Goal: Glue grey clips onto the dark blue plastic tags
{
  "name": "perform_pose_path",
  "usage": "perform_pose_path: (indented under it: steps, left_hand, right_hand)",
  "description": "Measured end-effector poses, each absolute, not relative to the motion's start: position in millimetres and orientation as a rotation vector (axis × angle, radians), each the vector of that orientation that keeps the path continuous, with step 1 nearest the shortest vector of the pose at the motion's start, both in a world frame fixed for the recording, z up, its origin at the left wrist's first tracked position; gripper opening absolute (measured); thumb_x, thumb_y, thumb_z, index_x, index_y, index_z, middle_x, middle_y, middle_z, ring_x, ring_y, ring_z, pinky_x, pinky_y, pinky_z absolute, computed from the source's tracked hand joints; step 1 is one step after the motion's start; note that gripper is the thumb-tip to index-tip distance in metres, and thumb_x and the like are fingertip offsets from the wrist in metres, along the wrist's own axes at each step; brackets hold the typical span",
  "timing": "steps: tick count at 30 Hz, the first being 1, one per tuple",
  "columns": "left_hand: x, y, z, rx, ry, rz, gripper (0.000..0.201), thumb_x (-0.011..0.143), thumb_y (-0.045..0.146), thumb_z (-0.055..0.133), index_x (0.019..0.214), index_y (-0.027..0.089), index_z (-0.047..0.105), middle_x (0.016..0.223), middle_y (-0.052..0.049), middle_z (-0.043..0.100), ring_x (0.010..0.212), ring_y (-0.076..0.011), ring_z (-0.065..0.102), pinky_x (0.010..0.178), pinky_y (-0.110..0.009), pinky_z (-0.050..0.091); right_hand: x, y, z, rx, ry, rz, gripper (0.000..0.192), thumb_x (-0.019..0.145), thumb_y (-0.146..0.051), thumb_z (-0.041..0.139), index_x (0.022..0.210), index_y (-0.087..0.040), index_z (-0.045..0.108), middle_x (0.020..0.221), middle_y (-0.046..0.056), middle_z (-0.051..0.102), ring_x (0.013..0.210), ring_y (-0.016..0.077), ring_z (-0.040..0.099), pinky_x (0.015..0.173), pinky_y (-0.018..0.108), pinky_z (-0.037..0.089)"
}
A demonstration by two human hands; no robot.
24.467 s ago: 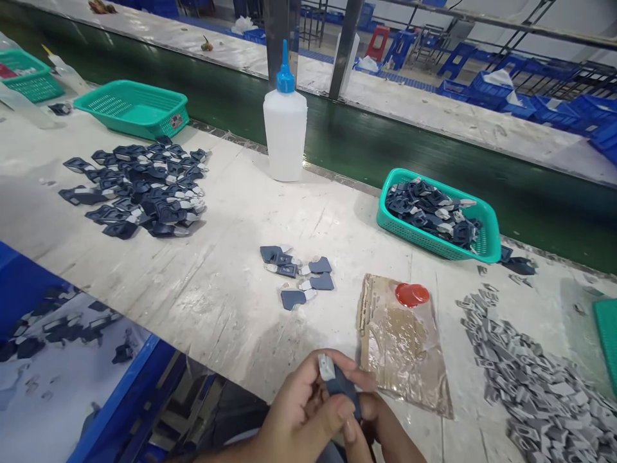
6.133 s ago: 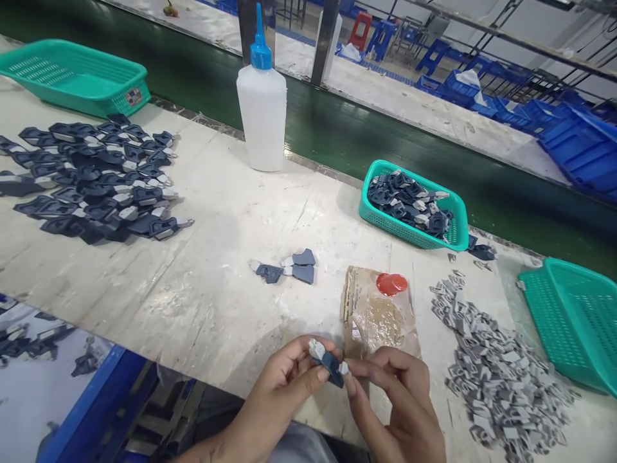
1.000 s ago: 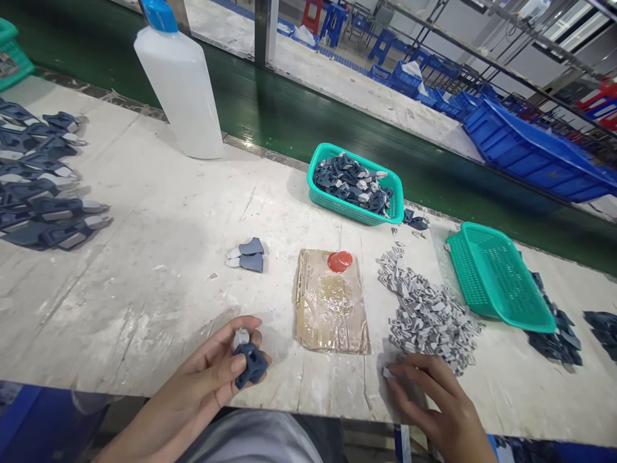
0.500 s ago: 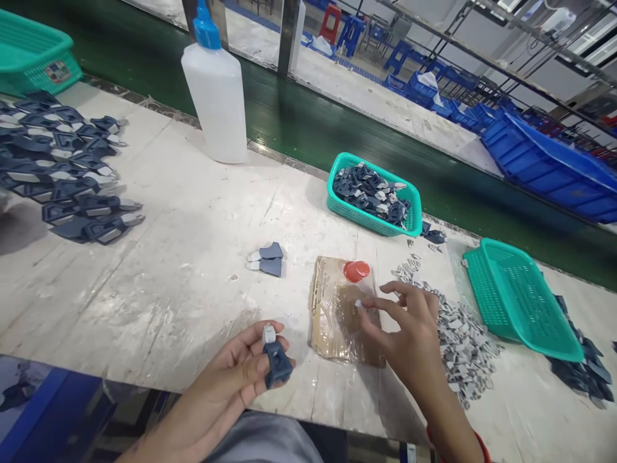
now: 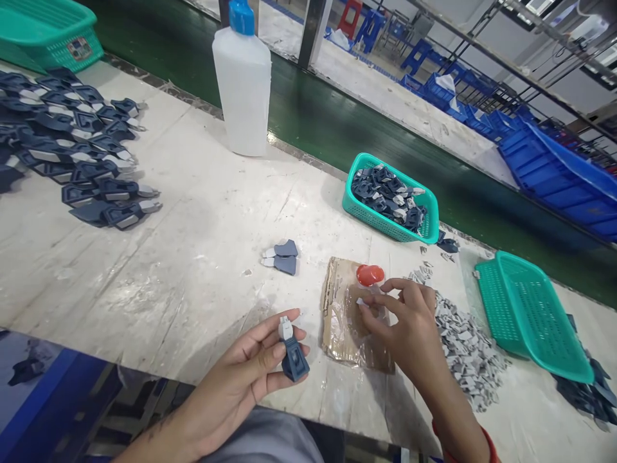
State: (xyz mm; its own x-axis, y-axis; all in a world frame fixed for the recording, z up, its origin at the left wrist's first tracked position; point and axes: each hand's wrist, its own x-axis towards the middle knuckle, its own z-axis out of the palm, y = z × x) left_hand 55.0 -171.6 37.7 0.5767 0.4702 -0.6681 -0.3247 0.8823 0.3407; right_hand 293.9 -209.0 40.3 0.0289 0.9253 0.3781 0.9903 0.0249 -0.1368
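Between thumb and fingers, my left hand [image 5: 263,357] holds a dark blue plastic part [image 5: 294,360] with a light grey tip pointing away from me. My right hand [image 5: 409,318] pinches a small whitish-grey plastic piece [image 5: 361,301] between thumb and forefinger. It hovers over a cardboard pad [image 5: 335,337] covered in clear film. A red cap-like object [image 5: 370,275] sits at the pad's far edge. Two blue-grey parts with pale tips [image 5: 285,257] lie side by side left of the pad. A heap of small grey pieces [image 5: 470,350] spreads to the right of my right hand.
A white bottle with a blue cap [image 5: 243,90] stands at the table's far edge. One green basket [image 5: 354,209] holds dark blue parts; another green basket [image 5: 535,315] stands at right. Assembled blue parts [image 5: 91,148] cover the left side. Beyond runs a green belt [image 5: 308,106].
The view has shifted, so the table things appear farther right. My left hand has turned the blue part slightly, showing more of its hollow face. My right hand still pinches the small piece over the pad.
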Motion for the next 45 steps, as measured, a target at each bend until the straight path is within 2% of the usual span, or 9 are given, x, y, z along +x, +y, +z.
perform_pose_path:
  steps: [16, 23, 27, 31, 38, 42, 45]
  left_hand:
    - [51.8, -175.6, 29.1, 0.242, 0.772, 0.455, 0.033, 0.073, 0.022, 0.071, 0.105, 0.029, 0.067, 0.098, -0.002, 0.069, 0.094, -0.0168, 0.061, 0.080, -0.027, 0.050]
    - [52.7, -177.6, 27.6, 0.277, 0.767, 0.478, 0.030, 0.074, 0.020, 0.071, 0.102, 0.030, 0.067, 0.096, 0.001, 0.069, 0.092, -0.0140, 0.062, 0.080, -0.024, 0.049]
    - [55.6, -180.2, 28.1, 0.294, 0.768, 0.481, 0.027, 0.075, 0.022, 0.069, 0.101, 0.030, 0.066, 0.097, 0.003, 0.069, 0.095, -0.0130, 0.061, 0.082, -0.023, 0.047]
    - [62.9, -183.9, 25.3, 0.377, 0.753, 0.478, 0.025, 0.075, 0.028, 0.069, 0.099, 0.030, 0.065, 0.094, 0.003, 0.069, 0.097, -0.0148, 0.061, 0.082, -0.024, 0.046]
    - [71.5, -189.0, 19.4, 0.481, 0.769, 0.515, 0.019, 0.074, 0.033, 0.069, 0.092, 0.027, 0.066, 0.093, 0.001, 0.069, 0.096, -0.0142, 0.059, 0.079, -0.022, 0.044]
    - [72.7, -188.7, 21.4, 0.601, 0.771, 0.538, 0.009, 0.079, 0.027, 0.064, 0.088, 0.024, 0.065, 0.090, 0.002, 0.068, 0.091, -0.0131, 0.059, 0.080, -0.021, 0.042]
    - [73.2, -188.5, 23.8, 0.642, 0.783, 0.557, 0.007, 0.080, 0.023, 0.062, 0.087, 0.024, 0.063, 0.089, 0.003, 0.066, 0.089, -0.0120, 0.058, 0.081, -0.020, 0.040]
  right_hand:
    - [293.1, -207.9, 39.1, -1.920, -1.935, -0.155, 0.005, 0.075, -0.024, 0.062, 0.073, -0.020, 0.064, 0.090, 0.006, 0.052, 0.085, 0.0199, 0.042, 0.072, 0.036, 0.038]
    - [293.3, -210.3, 51.1, -1.910, -1.906, -0.222, 0.005, 0.075, -0.025, 0.064, 0.075, -0.020, 0.065, 0.090, 0.006, 0.051, 0.080, 0.0178, 0.039, 0.068, 0.034, 0.037]
    - [291.3, -213.5, 59.6, -1.859, -1.824, -0.384, 0.009, 0.073, -0.024, 0.067, 0.081, -0.019, 0.065, 0.087, 0.005, 0.051, 0.080, 0.0167, 0.045, 0.072, 0.034, 0.035]
    - [287.2, -216.4, 57.0, -1.878, -1.839, -0.374, 0.004, 0.076, -0.021, 0.063, 0.076, -0.018, 0.064, 0.083, 0.005, 0.051, 0.075, 0.0152, 0.046, 0.070, 0.033, 0.034]
    - [285.9, -221.6, 48.0, -1.905, -1.808, -0.427, 0.007, 0.074, -0.024, 0.066, 0.077, -0.019, 0.063, 0.083, 0.004, 0.051, 0.069, 0.0131, 0.042, 0.073, 0.035, 0.033]
    - [267.8, -231.8, 52.8, -1.865, -1.793, -0.365, 0.011, 0.075, -0.022, 0.065, 0.084, -0.018, 0.061, 0.084, 0.004, 0.051, 0.073, 0.0139, 0.045, 0.072, 0.033, 0.032]
    - [243.0, -240.3, 58.2, -1.775, -1.794, -0.155, 0.012, 0.076, -0.022, 0.064, 0.087, -0.019, 0.060, 0.085, 0.003, 0.048, 0.079, 0.0136, 0.046, 0.069, 0.030, 0.034]
